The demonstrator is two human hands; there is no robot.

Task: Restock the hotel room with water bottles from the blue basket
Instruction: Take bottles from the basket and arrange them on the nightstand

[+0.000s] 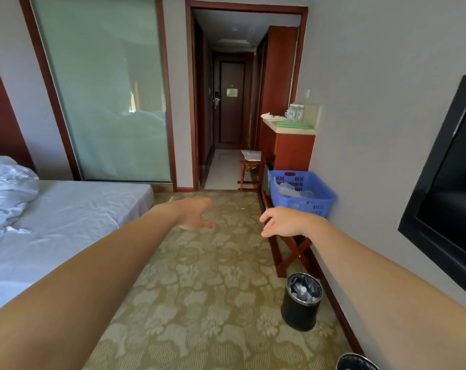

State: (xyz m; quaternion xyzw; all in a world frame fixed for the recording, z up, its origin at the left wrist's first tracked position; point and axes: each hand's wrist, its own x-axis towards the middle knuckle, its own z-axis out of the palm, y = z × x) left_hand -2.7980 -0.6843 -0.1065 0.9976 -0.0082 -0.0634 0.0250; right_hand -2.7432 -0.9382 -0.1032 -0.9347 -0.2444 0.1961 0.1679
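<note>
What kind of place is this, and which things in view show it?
Most likely a hotel guest room. A bed with rumpled sheets stands on the left, a television is mounted on the right wall, and a folding luggage rack below it carries the blue basket.

We reach out both arms, left hand [194, 213] and right hand [285, 221] empty with loose fingers, over the patterned carpet [199, 303]. The blue basket [302, 192] of water bottles [293, 190] sits on a wooden rack [290, 252] by the wall.
</note>
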